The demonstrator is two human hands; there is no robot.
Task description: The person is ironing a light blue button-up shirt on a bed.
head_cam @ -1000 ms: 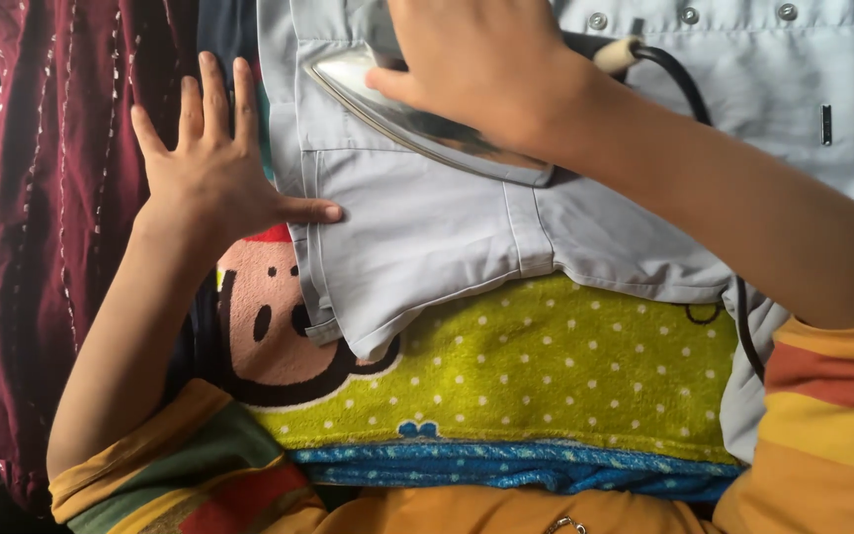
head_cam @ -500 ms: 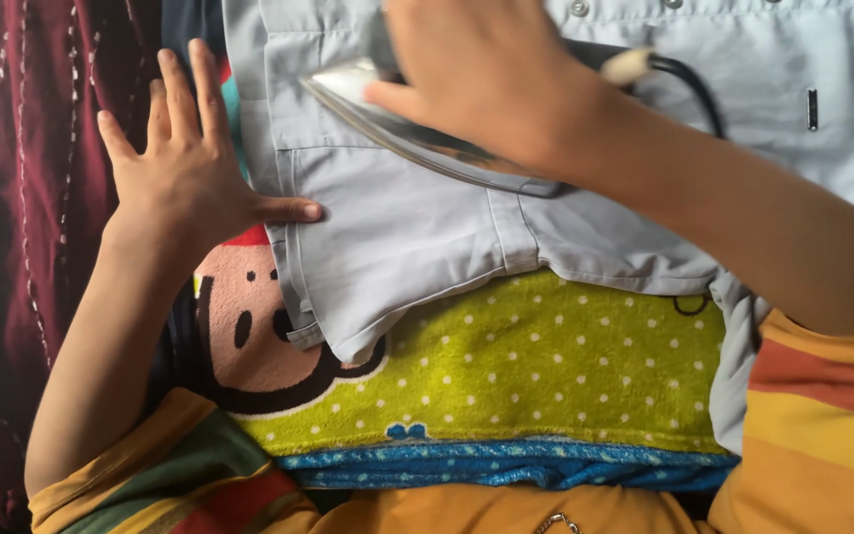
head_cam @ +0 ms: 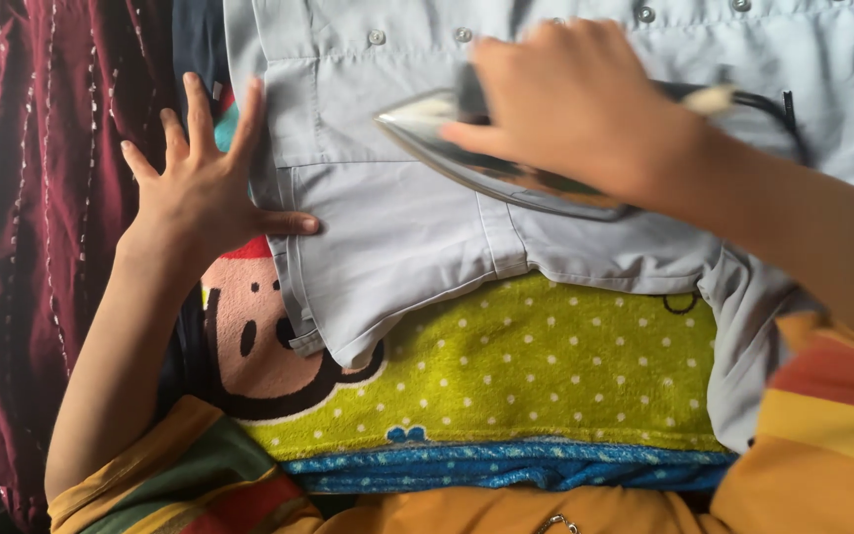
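Fingers (head_cam: 506, 69) of the right hand (head_cam: 585, 99) clench the iron (head_cam: 506, 173) beneath them on the shirt (head_cam: 397, 237).

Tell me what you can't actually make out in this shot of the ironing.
Head view only:
- Iron: its handle and top are hidden under the right hand, which is motion-blurred.
- Cord: runs behind the right forearm; its far end is hidden.
- Grey shirt: cut off by the top and right edges.
- Left hand: the palm is hidden, so only the thumb visibly rests on the shirt.
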